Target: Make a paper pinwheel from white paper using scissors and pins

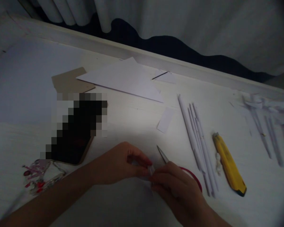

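Small white piece (151,170) sits between my hands, above the table (123,208), in front of me. My left hand (125,162) has thumb and fingertips pinched together on it; my right hand (180,186) pinches its lower end, fingertips mostly hidden. Piece looks thin and easily creased, so I'd judge: light pressure, left pinch steady, right fingers making small, even moves. Keep both tips close together so it doesn't slip. Scissors (162,154) lie partly hidden behind my right hand, point exposed; can't tell if touching. Mind the knuckles there. Rolls (197,145) and cutter (229,165) lie off right, apart from my fingers.
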{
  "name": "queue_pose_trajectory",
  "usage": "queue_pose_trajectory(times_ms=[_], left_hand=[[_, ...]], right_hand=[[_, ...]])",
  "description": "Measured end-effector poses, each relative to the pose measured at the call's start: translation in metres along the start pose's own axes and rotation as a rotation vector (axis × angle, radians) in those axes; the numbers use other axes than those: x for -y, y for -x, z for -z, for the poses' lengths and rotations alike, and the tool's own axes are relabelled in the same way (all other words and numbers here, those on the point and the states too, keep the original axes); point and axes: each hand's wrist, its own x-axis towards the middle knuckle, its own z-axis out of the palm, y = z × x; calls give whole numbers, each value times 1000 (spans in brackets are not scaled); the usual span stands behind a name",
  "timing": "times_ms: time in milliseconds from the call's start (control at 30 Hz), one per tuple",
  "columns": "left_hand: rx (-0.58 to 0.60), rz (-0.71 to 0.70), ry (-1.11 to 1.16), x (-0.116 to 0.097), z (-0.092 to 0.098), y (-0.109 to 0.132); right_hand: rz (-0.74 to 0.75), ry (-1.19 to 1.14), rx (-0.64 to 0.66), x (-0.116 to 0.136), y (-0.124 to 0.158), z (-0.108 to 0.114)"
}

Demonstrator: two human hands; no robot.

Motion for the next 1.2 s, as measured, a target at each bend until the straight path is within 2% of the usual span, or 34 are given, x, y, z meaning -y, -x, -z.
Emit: queue_pose_trajectory(times_ms=[200, 367, 533, 667, 767, 1000, 1200], left_hand=[[-23, 58, 40, 3, 1, -3], [-24, 62, 40, 1, 1, -3], [-91, 107, -40, 0, 1, -3], [-101, 145, 44, 2, 1, -3], [-80, 118, 78, 4, 1, -3], [-15, 44, -6, 1, 4, -4], [13, 17, 26, 4, 2, -4]], right_hand=[[81, 50, -46, 2, -6, 0], [60, 75, -40, 1, -7, -2], [37, 114, -22, 0, -4, -4], [32, 129, -8, 0, -3, -6], [57, 152, 14, 0, -2, -7], [110, 187, -13, 3, 1, -10], [28, 118, -57, 8, -1, -9]])
